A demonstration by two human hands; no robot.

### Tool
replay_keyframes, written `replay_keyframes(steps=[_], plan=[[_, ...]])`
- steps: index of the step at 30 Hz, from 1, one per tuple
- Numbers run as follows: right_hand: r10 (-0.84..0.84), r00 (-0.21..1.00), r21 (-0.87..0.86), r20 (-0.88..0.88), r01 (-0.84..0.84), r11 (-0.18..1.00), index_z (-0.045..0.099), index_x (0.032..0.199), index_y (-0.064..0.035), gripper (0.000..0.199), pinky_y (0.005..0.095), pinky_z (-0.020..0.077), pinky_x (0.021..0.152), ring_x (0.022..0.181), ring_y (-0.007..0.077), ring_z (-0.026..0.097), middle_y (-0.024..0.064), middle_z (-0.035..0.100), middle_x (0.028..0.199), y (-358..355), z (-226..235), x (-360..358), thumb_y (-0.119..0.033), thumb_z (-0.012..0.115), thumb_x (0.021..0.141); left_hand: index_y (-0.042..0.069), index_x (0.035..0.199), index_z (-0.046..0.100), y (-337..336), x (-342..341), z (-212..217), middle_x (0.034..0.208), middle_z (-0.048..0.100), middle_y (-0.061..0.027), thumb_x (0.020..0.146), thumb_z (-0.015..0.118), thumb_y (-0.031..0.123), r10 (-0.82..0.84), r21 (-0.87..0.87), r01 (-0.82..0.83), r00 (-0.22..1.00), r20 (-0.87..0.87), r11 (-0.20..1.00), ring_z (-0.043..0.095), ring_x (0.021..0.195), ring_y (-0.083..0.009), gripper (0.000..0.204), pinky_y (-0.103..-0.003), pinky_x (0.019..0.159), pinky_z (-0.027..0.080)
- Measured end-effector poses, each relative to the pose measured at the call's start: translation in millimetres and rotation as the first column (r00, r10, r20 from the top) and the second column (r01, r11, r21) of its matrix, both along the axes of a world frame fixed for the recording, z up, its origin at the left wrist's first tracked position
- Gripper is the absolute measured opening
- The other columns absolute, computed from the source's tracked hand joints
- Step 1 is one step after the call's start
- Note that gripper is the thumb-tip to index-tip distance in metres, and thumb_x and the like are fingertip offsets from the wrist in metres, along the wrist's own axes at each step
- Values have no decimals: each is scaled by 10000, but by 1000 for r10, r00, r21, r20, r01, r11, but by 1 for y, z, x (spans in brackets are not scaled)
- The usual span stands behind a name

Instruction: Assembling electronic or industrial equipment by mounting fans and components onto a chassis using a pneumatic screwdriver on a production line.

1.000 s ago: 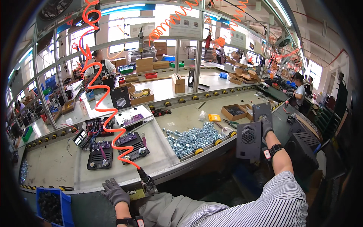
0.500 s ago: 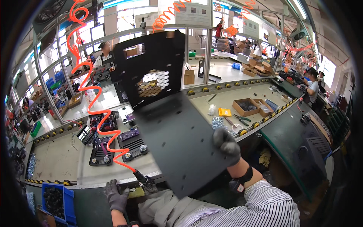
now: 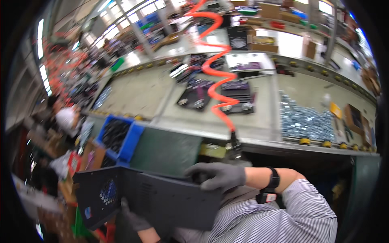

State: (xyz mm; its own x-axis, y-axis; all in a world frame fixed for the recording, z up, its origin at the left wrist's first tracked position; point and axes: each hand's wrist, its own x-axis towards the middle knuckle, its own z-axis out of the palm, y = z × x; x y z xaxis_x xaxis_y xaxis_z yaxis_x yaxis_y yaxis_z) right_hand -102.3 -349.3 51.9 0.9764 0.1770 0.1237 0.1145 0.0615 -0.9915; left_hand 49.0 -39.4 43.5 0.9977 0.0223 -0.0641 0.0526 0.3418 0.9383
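A black bent sheet-metal panel [image 3: 170,198], L-shaped with small holes and a round hole pattern on its shorter wing, is in front of me, tilted at the bench's front edge. My right hand [image 3: 221,175], in a grey glove, is closed over its upper edge, the thumb on the near face. My left hand [image 3: 135,220], also gloved and somewhat blurred, is at the lower side near the bend, with its fingers against the panel. Behind the panel stands a blue bin [image 3: 131,137] of black parts. An air tool [image 3: 234,150] on an orange coiled hose [image 3: 221,73] lies at the bench edge beyond my right hand.
Dark trays with electronic parts [image 3: 237,99] lie on the bench top [image 3: 162,109]. A heap of small silver hardware [image 3: 306,119] is to the right, near pliers [image 3: 347,131] and brown boxes [image 3: 354,117]. At the left are a person [image 3: 67,119] and cartons [image 3: 91,154].
The view has turned left. The panel has swung left and down in my right hand. My left hand has left the bench edge and is now at the panel.
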Motion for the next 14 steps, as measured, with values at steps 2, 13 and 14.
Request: replay_keyframes(steps=[2,13,14], plan=[[-3,993,88,-122,14,996,551,1195,-7,463,286,474,727,811,156,566,108,612,917,4,-12,14,-188,573,770,-23,1267,476,44,5,9,1289,499,-147,887,545,287,62,-189,-55,997,34,980,489,1167,-257,496,-389,1008,386],[-413,897,-182,155,437,881,613,921,37,238,281,495,785,854,217,623,135,642,968,-18,-86,108,-79,592,715,141,790,683,93,-70,33,797,660,-43,687,638,157,-453,774,-308,668,590,553,564,1010,-240,113,-360,882,442],[-377,764,-271,524,569,776,626,997,-41,402,288,497,811,900,252,622,141,634,1043,-24,-111,116,-109,718,612,141,790,683,96,-69,32,797,660,-43,687,638,157,-446,772,-310,673,590,554,564,1010,-240,113,-360,882,442]])
